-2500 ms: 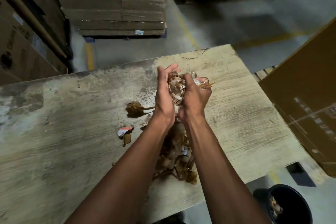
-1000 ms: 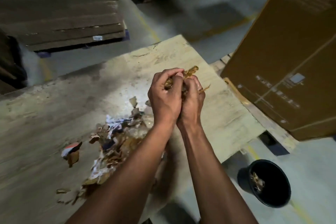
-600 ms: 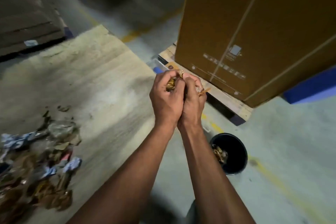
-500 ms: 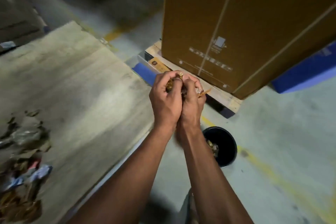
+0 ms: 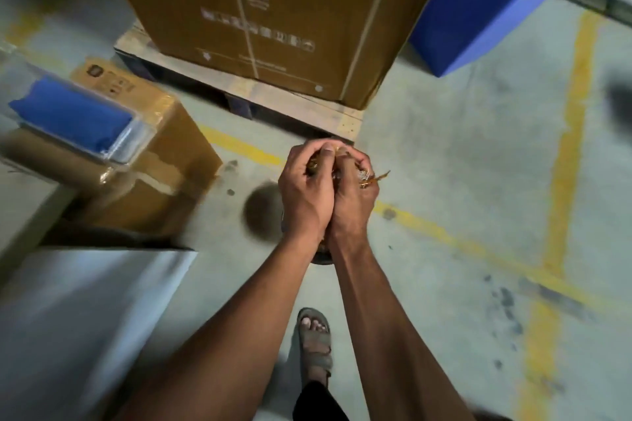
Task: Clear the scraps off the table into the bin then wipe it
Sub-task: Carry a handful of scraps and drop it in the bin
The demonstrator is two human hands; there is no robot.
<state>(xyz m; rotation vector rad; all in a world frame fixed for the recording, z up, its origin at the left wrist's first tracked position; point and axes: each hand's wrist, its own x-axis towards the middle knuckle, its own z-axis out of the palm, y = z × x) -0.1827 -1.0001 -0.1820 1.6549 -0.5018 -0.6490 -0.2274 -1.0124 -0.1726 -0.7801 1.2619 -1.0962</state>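
The crumpled golden-brown wrapper scraps [image 5: 367, 178] sit bunched inside the person's two hands, only a few crinkled ends and one thin strip poking out on the right side. The left hand [image 5: 306, 195] and the right hand [image 5: 354, 200] are pressed together heel to heel, all fingers curled tight round the wad, which looks like a way to keep the light, springy bits from dropping on the way.

Directly beneath the hands sits the dark round bin [image 5: 319, 258], almost wholly hidden by the wrists; only a sliver of its near rim shows under them, and a dark blurred patch shows just to their left. So the load seems held right above the bin's mouth, ready for the fingers to loosen.

Behind the bin, a tall brown cardboard carton [image 5: 273, 17] stands on a pale wooden pallet [image 5: 301, 102]. To the bin's left lies a smaller taped cardboard box [image 5: 150, 161] with a blue pack in clear wrap [image 5: 75, 116] on top, and nearer than that a blurred pale grey slab edge [image 5: 85, 311], probably the table. A sandalled foot [image 5: 314, 342] stands on the grey concrete floor [image 5: 461, 181] just this side of the bin, painted yellow lines [image 5: 564, 154] running off to its right.
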